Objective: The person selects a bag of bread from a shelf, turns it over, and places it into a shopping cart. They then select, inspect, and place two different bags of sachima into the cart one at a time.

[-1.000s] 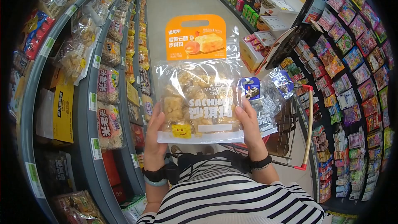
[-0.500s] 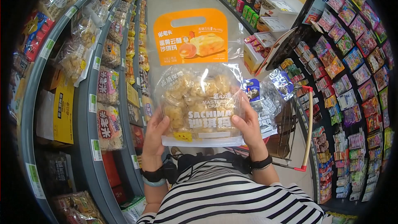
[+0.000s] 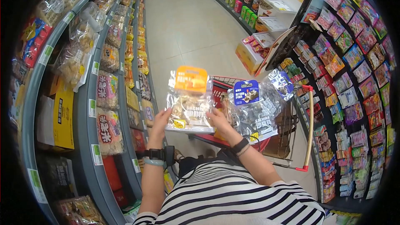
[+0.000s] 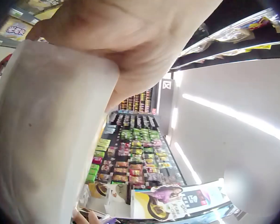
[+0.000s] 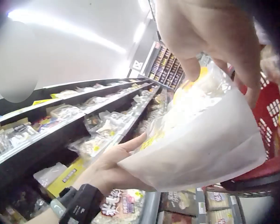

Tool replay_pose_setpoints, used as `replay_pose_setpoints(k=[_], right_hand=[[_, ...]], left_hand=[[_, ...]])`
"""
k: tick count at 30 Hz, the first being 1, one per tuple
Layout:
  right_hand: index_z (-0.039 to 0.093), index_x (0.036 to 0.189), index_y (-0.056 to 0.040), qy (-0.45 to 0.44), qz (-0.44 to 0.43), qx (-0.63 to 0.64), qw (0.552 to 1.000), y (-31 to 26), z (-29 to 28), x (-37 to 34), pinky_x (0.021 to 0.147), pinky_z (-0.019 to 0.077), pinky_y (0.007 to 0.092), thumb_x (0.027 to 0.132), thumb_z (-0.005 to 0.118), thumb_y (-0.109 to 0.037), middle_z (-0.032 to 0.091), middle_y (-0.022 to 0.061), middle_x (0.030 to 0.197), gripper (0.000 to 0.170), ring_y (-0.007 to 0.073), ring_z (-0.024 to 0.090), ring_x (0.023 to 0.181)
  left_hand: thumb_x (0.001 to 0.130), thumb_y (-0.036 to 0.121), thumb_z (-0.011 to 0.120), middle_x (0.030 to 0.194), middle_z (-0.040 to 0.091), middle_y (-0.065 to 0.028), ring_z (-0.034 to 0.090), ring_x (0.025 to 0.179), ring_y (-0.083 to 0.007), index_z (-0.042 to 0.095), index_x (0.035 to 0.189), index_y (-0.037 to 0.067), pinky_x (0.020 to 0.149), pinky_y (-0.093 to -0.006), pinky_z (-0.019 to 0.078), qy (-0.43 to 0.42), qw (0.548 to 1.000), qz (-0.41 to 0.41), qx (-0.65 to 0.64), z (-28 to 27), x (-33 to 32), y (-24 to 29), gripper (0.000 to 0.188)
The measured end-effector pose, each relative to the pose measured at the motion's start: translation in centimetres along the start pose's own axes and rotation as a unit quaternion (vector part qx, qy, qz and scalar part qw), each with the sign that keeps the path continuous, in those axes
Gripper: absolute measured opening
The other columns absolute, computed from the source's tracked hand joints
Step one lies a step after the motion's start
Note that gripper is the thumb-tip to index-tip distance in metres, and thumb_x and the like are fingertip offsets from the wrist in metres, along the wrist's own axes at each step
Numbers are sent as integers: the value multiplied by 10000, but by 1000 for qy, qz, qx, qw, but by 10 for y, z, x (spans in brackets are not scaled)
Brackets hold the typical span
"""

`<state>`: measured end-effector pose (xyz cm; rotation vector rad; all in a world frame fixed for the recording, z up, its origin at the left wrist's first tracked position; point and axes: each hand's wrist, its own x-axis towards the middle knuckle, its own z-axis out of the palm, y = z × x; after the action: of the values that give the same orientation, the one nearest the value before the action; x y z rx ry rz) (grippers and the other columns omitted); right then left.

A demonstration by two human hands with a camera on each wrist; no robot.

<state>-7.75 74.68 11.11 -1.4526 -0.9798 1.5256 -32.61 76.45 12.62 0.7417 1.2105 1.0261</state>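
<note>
Both hands hold a clear bag of sachima with an orange header (image 3: 191, 100), upright above the front of a red shopping cart. My left hand (image 3: 159, 124) grips its left side and my right hand (image 3: 220, 121) pinches the right side. In the left wrist view the white bottom of the bag (image 4: 46, 130) fills the left, below the palm (image 4: 130, 42). The right wrist view shows the bag's pale bottom (image 5: 200, 144), with the left hand (image 5: 114, 168) at one side and the right hand (image 5: 210, 37) at the other.
A blue-headed bag (image 3: 254, 108) rests at the cart, whose handle (image 3: 311, 129) runs along the right. Shelves of packaged snacks (image 3: 109, 91) line the left; a rack of small packets (image 3: 354, 79) curves along the right. A cardboard display (image 3: 250, 56) stands beyond the cart.
Both hands have lowered the orange-headed bag away from the camera, toward the cart; it looks smaller. My right hand has shifted left, and the blue-headed bag is now more fully visible.
</note>
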Motion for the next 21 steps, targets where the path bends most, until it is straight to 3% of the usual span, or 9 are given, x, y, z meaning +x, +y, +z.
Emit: replay_pose_setpoints(k=[3,5,9,10,11,14,15,18,21], right_hand=[[481,1226,22,-11,32,84,996,36,0,9,852,410,274,876,568,-199,554,133,1090,424,179,525,976],[415,1285,58,24,25,49,998,0,6,-17,933,378,293,872,574,-236,497,187,1236,531,215,506,1088],[404,1275,63,0,-26,10,1000,14,1,-14,950,372,321,836,604,-227,478,232,1241,563,262,478,1128],[404,1274,66,79,-112,-192,972,32,2,-10,985,341,339,828,610,-253,430,258,1280,586,303,434,1176],[404,1274,69,155,-193,-383,890,37,3,-10,1020,310,358,821,617,-279,383,284,1320,610,345,390,1225],[405,1277,65,61,-153,-268,949,36,6,-16,1061,257,382,812,622,-329,311,309,1361,647,397,296,1283],[440,1280,13,41,-158,-239,957,34,7,-18,1074,239,374,810,645,-317,353,238,1371,610,352,288,1307],[479,1226,53,-25,-177,-258,950,28,5,-22,1065,259,384,805,636,-318,362,281,1349,583,400,328,1272],[507,1224,1,-32,-200,-228,952,40,1,-14,1078,237,393,795,659,-298,386,224,1359,545,376,329,1283]], left_hand=[[835,232,636,1059,614,-77,573,942,-154,545,1178,1,833,-266,427,36,996,-68,33,0,1,-12,423],[828,236,647,1087,603,-79,559,983,-156,539,1193,5,856,-269,414,34,996,-61,54,13,-8,-4,445],[808,242,677,1183,559,-93,504,1097,-158,519,1239,23,919,-274,373,-39,994,9,103,17,-4,-12,509],[808,242,677,1183,559,-93,504,1097,-158,519,1239,23,919,-274,373,-37,994,11,101,22,-7,-8,509],[816,266,667,1186,551,-67,497,1080,-155,521,1241,51,902,-290,369,-59,993,2,98,29,-12,-2,498],[826,300,656,1176,547,-30,485,1054,-143,526,1241,93,868,-304,361,-67,993,-18,98,34,-11,-8,482],[827,311,654,1164,551,-17,480,1046,-134,530,1240,107,852,-303,358,-52,993,-27,105,34,-9,-12,477],[823,289,668,1185,562,-64,496,1103,-145,544,1219,47,918,-270,370,-25,995,-60,69,35,-16,-9,480],[822,310,668,1173,575,-39,502,1098,-142,547,1216,53,917,-273,371,-35,996,-32,75,20,-12,-26,486]])
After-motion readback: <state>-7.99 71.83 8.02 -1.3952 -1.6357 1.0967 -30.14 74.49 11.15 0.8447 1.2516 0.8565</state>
